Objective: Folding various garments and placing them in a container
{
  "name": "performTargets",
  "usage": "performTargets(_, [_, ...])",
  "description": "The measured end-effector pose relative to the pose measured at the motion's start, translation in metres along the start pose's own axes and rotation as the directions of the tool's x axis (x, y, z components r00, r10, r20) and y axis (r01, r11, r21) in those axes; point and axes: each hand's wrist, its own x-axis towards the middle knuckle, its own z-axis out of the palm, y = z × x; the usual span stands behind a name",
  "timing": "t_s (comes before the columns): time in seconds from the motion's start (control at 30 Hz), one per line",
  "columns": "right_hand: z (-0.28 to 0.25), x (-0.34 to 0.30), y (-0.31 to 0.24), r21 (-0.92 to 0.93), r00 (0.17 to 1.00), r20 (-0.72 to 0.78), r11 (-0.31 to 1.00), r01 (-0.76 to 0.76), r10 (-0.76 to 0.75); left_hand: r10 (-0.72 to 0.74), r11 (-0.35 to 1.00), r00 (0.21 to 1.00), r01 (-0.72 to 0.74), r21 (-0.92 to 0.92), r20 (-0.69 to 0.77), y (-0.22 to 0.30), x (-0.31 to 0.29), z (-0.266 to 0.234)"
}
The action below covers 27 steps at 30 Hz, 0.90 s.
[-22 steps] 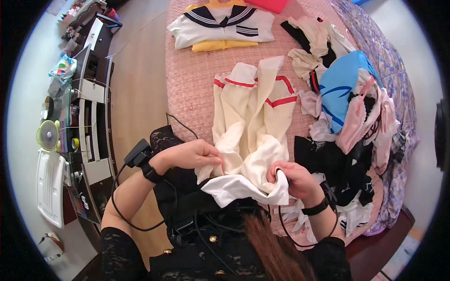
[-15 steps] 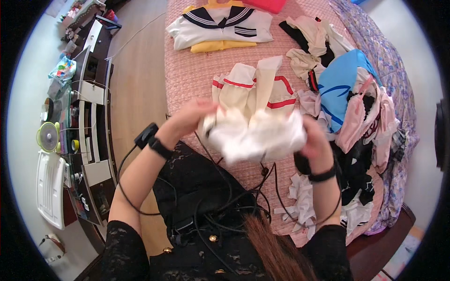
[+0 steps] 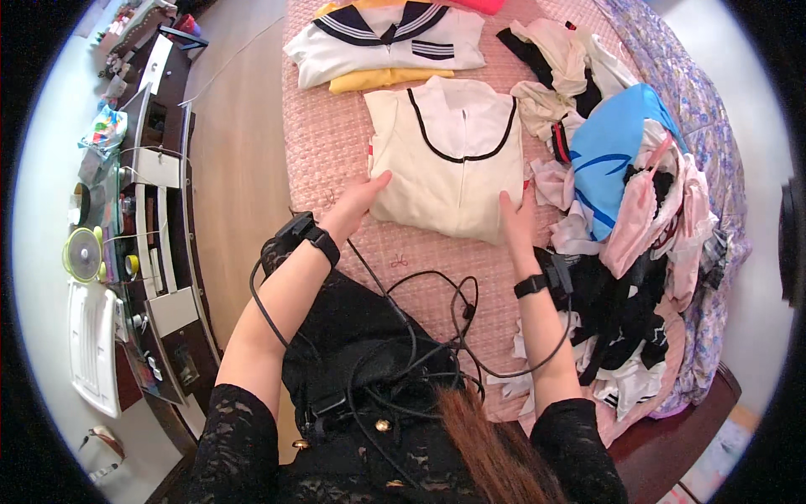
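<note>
On the pink quilted bed cover point(image 3: 420, 265) lies a folded cream top point(image 3: 437, 185), its white collar edged with a black line. Bits of red trim peek out at its two sides. My left hand point(image 3: 361, 202) grips its left edge, thumb on top. At the right edge, my right hand point(image 3: 516, 220) has hold of it the same way; the other fingers of both hands are partly hidden. Just beyond lies a folded white sailor top point(image 3: 369, 55) with a navy striped collar, over a yellow folded garment point(image 3: 378, 80).
To the right is a heap of loose clothes with a blue garment point(image 3: 613, 160), a pink lace piece point(image 3: 634, 214) and black items point(image 3: 617, 298). Black cables point(image 3: 420, 357) loop across my lap. A dark shelf unit point(image 3: 159, 235) runs along the left wall.
The bundle, blurred and raised in both hands before, now lies flat with its collar side showing. The red-trimmed front has gone under it, and my hands have come down to its sides.
</note>
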Motion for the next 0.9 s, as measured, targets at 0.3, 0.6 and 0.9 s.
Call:
performTargets(0.3, [-0.039,-0.028,-0.037,0.064,0.99,0.08,0.991,-0.121,0.116,-0.039,0.997,0.995,0.045,-0.065,0.097,-0.003,-0.02,-0.002])
performTargets(0.6, [-0.02,-0.02,-0.006,0.073,0.997,-0.079,0.997,0.012,-0.006,0.517,0.756,0.803,-0.267,0.598,-0.295,-0.007,0.013,0.014])
performTargets(0.9, [-0.02,0.008,-0.035,0.17,0.985,0.078,0.972,-0.163,0.152,0.158,0.96,0.985,-0.138,-0.245,0.066,0.005,0.034,0.012])
